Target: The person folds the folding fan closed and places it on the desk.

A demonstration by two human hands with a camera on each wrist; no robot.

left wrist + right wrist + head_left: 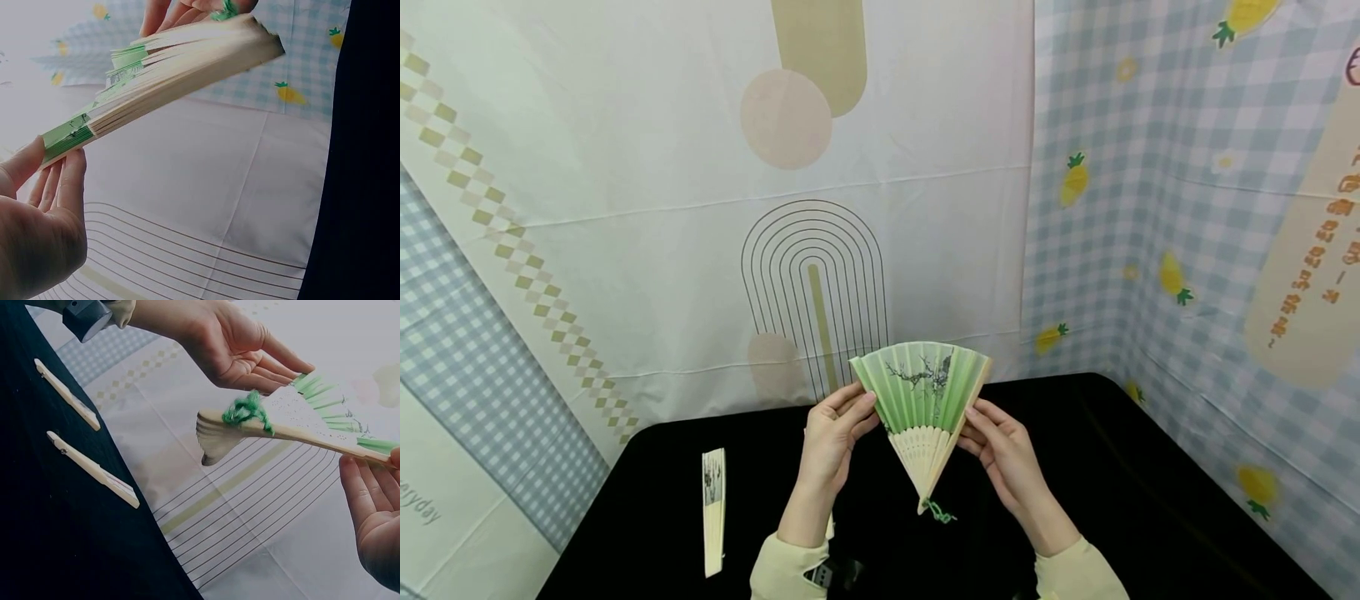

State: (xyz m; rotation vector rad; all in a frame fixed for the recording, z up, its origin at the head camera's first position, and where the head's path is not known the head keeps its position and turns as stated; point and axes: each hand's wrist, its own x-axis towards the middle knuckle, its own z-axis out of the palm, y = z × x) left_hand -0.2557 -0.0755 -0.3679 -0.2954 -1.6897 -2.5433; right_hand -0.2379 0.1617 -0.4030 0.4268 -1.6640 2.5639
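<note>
- A green paper fan is held upright above the black table, partly spread — its leaf is pale green with a dark branch painted across the middle, and its slats are pale bamboo that narrow to a pivot at the bottom.
- A green cord tassel hangs from the pivot; in the right wrist view it sits knotted on the outer slat.
- The left hand pinches the fan's left edge, thumb on one face and fingers lying close together on the other.
- The right hand holds the right outer slat, fingers nearly straight along it with the thumb against it.
- A closed fan lies flat on the table to the left, well apart from the hands; the right wrist view shows two closed fans lying side by side there.
- The second closed fan is mostly hidden behind the left forearm in the head view.
- The painted detail on the leaf is too small to read clearly.
- Both sleeves are cut off by the bottom edge, and a dark device by the left cuff is hard to make out.
</note>
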